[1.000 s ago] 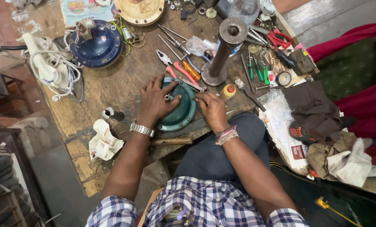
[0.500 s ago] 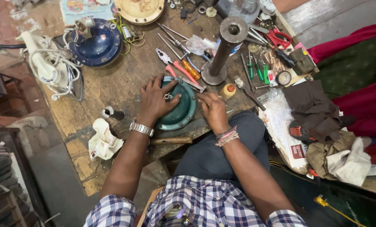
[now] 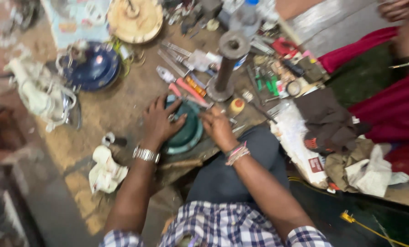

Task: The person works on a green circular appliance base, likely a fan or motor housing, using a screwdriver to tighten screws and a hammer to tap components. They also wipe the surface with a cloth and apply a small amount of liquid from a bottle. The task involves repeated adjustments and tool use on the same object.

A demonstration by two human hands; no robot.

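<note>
A round teal-green metal housing (image 3: 188, 132) lies on the worn wooden workbench (image 3: 113, 105) just in front of me. My left hand (image 3: 159, 120), with a metal watch at the wrist, lies spread over the housing's left side and presses on it. My right hand (image 3: 218, 126), with thread bands at the wrist, rests against the housing's right edge with its fingers curled; blur hides whether it pinches a small part. Red-handled pliers (image 3: 182, 87) lie just beyond the housing.
A grey metal post on a round base (image 3: 226, 68) stands behind my hands. A blue round housing (image 3: 92, 68), a cream disc (image 3: 135, 18), white cable (image 3: 40, 93), a crumpled white rag (image 3: 105, 171), scattered screwdrivers (image 3: 268, 82) and cloths (image 3: 332, 123) crowd the bench. Another person's arm (image 3: 408, 27) is at far right.
The view has swung and blurred, so everything sits slightly higher in the picture. Both hands stay on the teal housing in much the same grip.
</note>
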